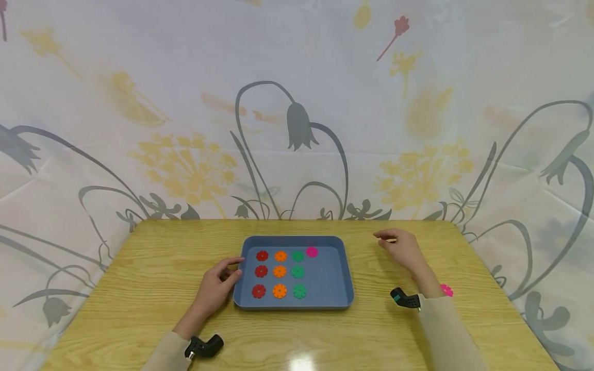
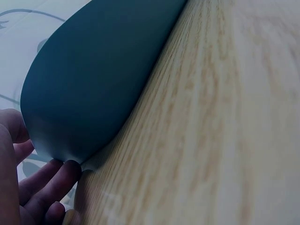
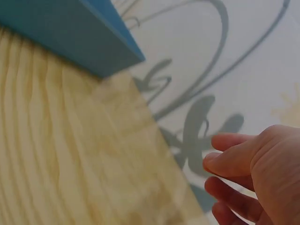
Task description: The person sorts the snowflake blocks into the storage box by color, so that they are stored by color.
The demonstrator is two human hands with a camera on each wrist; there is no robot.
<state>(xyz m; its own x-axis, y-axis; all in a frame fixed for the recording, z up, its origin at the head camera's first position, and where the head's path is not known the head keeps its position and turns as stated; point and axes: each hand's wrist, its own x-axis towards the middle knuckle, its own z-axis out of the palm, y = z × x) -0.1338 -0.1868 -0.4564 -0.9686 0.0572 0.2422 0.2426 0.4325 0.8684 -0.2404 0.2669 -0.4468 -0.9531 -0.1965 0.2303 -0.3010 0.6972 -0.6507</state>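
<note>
A blue-grey tray (image 1: 328, 299) lies on the wooden table. In it, flower-shaped plastic discs form columns: dark red (image 1: 261, 271), orange (image 1: 279, 271) and green (image 1: 297, 271), three of each. One pink disc (image 1: 312, 252) lies at the top, right of the green column. My left hand (image 1: 217, 286) holds the tray's left edge; in the left wrist view, fingertips (image 2: 70, 169) touch its outer wall. My right hand (image 1: 402, 249) hovers right of the tray, fingers loosely bent. In the right wrist view nothing shows between its fingers (image 3: 229, 157).
Another pink disc (image 1: 446, 290) lies on the table (image 1: 366, 335) beside my right wrist, which partly hides it. A patterned curtain (image 1: 297, 62) hangs behind the table's far edge. Each wrist wears a small black camera (image 1: 405, 298).
</note>
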